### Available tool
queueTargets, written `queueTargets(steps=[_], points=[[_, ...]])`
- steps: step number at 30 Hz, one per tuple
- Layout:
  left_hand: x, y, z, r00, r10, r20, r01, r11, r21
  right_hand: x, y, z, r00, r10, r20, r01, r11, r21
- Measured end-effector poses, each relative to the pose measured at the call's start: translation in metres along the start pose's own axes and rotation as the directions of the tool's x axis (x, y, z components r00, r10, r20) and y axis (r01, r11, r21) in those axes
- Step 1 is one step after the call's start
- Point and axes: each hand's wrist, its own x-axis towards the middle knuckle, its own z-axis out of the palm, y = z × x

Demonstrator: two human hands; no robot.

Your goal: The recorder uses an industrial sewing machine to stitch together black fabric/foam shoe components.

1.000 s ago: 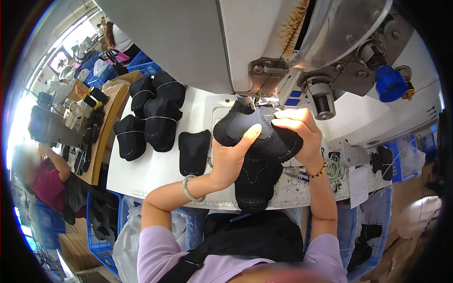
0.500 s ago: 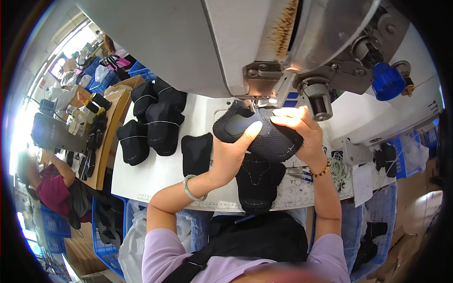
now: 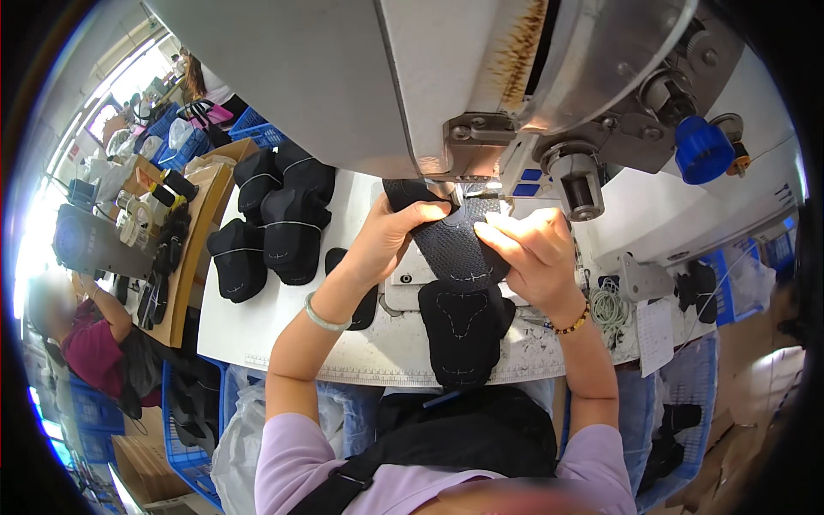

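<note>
A black mesh piece [image 3: 455, 251] that looks like a shoe upper lies beneath the needle area of a sewing machine [image 3: 343, 77], with a row of pale stitches near its lower edge. My left hand [image 3: 386, 233] pinches its upper left part, thumb on top. On the right edge, my right hand [image 3: 539, 256] grips the same piece with bent fingers and thumb. Just below it, a stack of black stitched pieces [image 3: 462, 339] rests at the table's front edge. Another black piece [image 3: 366, 311] is partly covered by my left forearm.
Several tied bundles of black pieces [image 3: 292, 236] stand on the white table [image 3: 232, 330] at left. Tangled pale cord [image 3: 609, 309] lies at right beside a paper sheet [image 3: 655, 335]. Blue baskets [image 3: 184, 429] flank me below. Another person [image 3: 94, 343] sits at far left.
The mesh piece has turned, its stitched end swinging down and left. My left hand has moved up and left to its upper edge; my right hand has dropped slightly along its side.
</note>
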Motion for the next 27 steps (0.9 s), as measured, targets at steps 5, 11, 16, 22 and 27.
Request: queueTargets(steps=[5, 11, 16, 22, 27], points=[[0.003, 0.002, -0.004, 1.0, -0.013, 0.018, 0.013, 0.999, -0.035, 0.002, -0.007, 0.003, 1.0, -0.005, -0.029, 0.003, 0.998, -0.069], [0.003, -0.003, -0.004, 1.0, -0.006, 0.004, 0.006, 1.0, -0.021, -0.002, -0.003, 0.002, 1.0, 0.028, 0.004, -0.027, 0.997, -0.073], [-0.001, -0.005, 0.0, 1.0, 0.021, -0.012, -0.021, 0.999, -0.041, -0.004, -0.003, 0.002, 0.999, 0.022, -0.026, -0.023, 0.998, -0.054], [-0.004, -0.002, 0.002, 0.998, 0.002, -0.068, -0.007, 0.997, -0.073, -0.003, -0.001, 0.004, 0.998, -0.016, -0.056, 0.011, 0.997, -0.076], [0.008, -0.005, 0.004, 0.972, 0.18, -0.151, -0.195, 0.976, -0.093, -0.002, 0.003, 0.002, 0.999, -0.023, -0.034, 0.021, 0.998, -0.059]])
